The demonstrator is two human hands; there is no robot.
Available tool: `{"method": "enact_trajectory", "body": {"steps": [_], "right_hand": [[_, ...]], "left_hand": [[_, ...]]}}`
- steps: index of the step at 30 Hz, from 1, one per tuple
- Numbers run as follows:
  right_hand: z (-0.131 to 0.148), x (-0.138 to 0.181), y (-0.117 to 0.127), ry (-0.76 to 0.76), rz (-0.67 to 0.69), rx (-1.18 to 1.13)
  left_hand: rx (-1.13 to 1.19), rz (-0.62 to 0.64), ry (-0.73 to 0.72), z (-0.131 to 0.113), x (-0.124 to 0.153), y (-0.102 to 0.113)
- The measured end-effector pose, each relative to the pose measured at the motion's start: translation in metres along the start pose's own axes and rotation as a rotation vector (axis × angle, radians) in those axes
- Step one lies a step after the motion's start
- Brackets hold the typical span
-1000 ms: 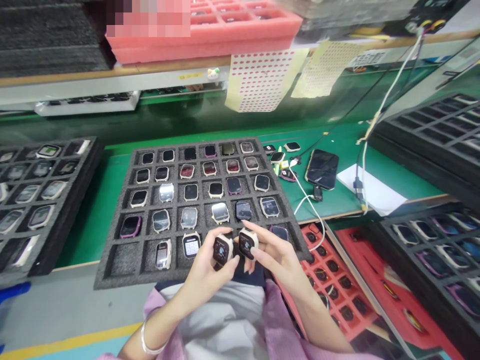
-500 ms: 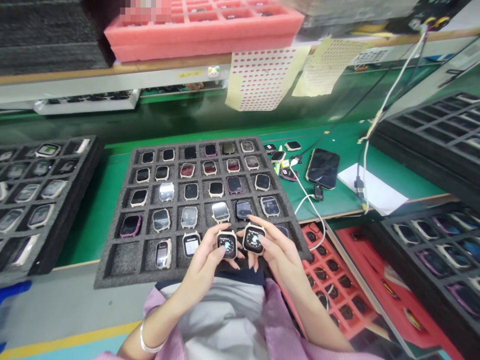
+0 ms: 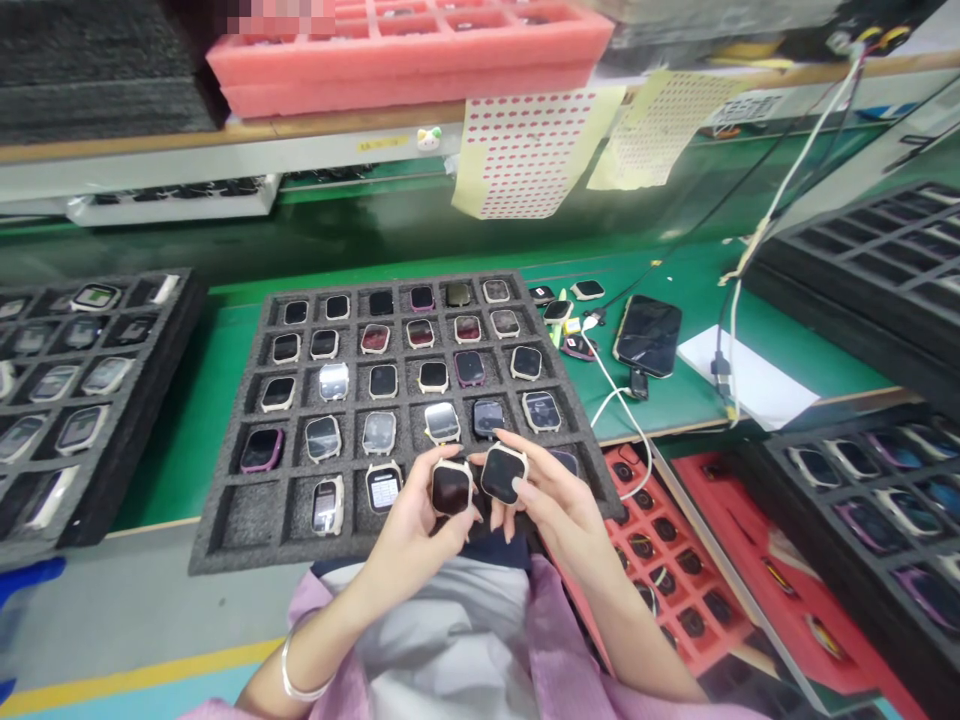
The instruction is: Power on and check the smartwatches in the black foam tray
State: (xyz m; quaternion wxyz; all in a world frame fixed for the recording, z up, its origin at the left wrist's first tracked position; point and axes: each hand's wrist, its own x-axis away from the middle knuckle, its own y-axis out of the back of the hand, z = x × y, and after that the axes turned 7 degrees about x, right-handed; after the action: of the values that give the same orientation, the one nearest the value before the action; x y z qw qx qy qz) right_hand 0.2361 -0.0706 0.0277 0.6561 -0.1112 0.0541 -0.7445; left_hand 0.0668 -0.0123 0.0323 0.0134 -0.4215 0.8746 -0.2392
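My left hand [image 3: 412, 530] grips a beige smartwatch body [image 3: 451, 487] with a dark screen, face up. My right hand [image 3: 551, 505] grips a second beige smartwatch body [image 3: 502, 472], screen dark too, right beside the first. Both are held over the near edge of a black foam tray [image 3: 225, 545] whose cells hold several watch bodies. A watch with a lit white screen [image 3: 383, 489] sits in the tray's front row, just left of my left hand.
Another black foam tray [image 3: 142, 400] with watches lies at the left. A phone [image 3: 646, 335], white cables [image 3: 615, 385] and loose watches lie on the green bench at the right. Red trays [image 3: 667, 560] and black trays [image 3: 870, 490] sit lower right. Pink foam trays [image 3: 405, 60] rest on the shelf above.
Both watch screens showed lit dials half a second ago and are dark now. My hands rose slightly and turned the watches more face up over the last second.
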Motion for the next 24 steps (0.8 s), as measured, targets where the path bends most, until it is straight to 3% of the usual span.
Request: {"method": "enact_trajectory", "body": {"steps": [8, 14, 24], "right_hand": [[0.0020, 0.0047, -0.0007, -0.032, 0.007, 0.031], [0.0032, 0.0054, -0.0018, -0.039, 0.017, 0.037], [0.0010, 0.0062, -0.0006, -0.059, 0.005, 0.035]], "left_hand": [[-0.299, -0.041, -0.053, 0.0071, 0.0031, 0.0029], [-0.306, -0.090, -0.105, 0.0096, 0.0019, 0.0030], [-0.343, -0.042, -0.062, 0.0069, 0.0034, 0.0032]]}}
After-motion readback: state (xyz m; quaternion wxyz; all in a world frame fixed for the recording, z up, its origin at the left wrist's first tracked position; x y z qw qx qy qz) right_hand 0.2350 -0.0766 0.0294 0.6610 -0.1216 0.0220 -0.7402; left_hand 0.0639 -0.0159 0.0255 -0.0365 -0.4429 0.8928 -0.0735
